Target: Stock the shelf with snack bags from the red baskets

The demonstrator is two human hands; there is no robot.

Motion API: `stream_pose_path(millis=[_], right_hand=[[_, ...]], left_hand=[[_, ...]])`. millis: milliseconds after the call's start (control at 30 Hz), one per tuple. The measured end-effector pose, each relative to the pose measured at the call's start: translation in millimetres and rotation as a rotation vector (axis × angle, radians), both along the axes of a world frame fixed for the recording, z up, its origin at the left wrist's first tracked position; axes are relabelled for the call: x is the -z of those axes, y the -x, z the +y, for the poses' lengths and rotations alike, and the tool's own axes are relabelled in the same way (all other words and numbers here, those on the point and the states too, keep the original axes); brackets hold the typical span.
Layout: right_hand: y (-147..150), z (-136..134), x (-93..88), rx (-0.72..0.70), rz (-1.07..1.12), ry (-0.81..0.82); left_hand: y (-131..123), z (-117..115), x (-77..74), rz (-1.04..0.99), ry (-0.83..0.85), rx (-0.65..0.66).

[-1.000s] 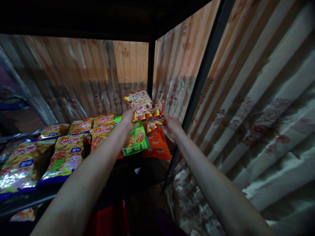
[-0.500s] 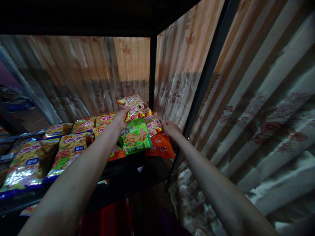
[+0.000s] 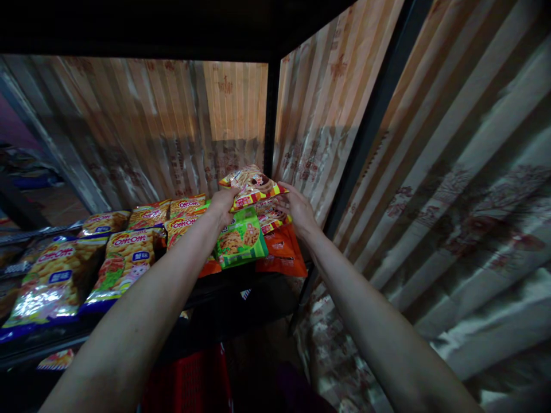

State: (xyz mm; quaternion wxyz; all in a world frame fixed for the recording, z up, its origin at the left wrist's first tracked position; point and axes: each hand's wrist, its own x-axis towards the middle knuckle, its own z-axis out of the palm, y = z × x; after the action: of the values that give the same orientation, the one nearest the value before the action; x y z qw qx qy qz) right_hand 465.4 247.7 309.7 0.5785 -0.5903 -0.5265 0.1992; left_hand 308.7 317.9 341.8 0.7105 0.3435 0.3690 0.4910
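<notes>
- Dim overall; warm glow on beige pleated rear curtain.
- Black overhead shelf lost in shadow.
- White glare on glossy yellow-and-blue plastic snack bag.
- Wide-angle stretch toward edges.

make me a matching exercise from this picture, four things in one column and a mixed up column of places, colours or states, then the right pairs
Things
1. held bag
2. green bag
3. basket
4. curtain

Places, colours, states
A. red, at the bottom of the picture
B. hanging in folds
C. between the left hand and the right hand
D. just left of the orange bag

Right pairs
1-C
2-D
3-A
4-B
</notes>
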Motion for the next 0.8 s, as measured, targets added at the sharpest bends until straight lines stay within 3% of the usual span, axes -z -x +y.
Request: stream_pose_path(millis=[67, 133, 233, 300, 433, 567, 800], right_hand=[[2, 0, -5.4, -0.121, 0.327, -0.003], [5, -1, -8.5, -0.195, 0.5, -0.02], [9, 2, -8.4, -0.225, 0.499, 0.002], [7, 7, -5.5, -0.172, 0.442, 0.02], [-17, 23, 3.9, -0.013, 0.151, 0.072], [-42, 29, 7.5, 0.159, -0.357, 0.248], [-25, 21, -10.9, 0.241, -0.846, 0.36]], left_hand=[[-1, -3, -1.1, 0.03, -0.046, 0.016], [-4, -7, -2.1, 0.068, -0.084, 0.046], [-10, -12, -1.3, 0.116, -0.099, 0.077], [-14, -13, 1.7, 0.158, -0.111, 0.059], [-5, -13, 13.2, 0.228, -0.18, -0.094], [34, -22, 27.4, 0.303, -0.286, -0.202], [117, -57, 49.6, 0.946, -0.805, -0.271]])
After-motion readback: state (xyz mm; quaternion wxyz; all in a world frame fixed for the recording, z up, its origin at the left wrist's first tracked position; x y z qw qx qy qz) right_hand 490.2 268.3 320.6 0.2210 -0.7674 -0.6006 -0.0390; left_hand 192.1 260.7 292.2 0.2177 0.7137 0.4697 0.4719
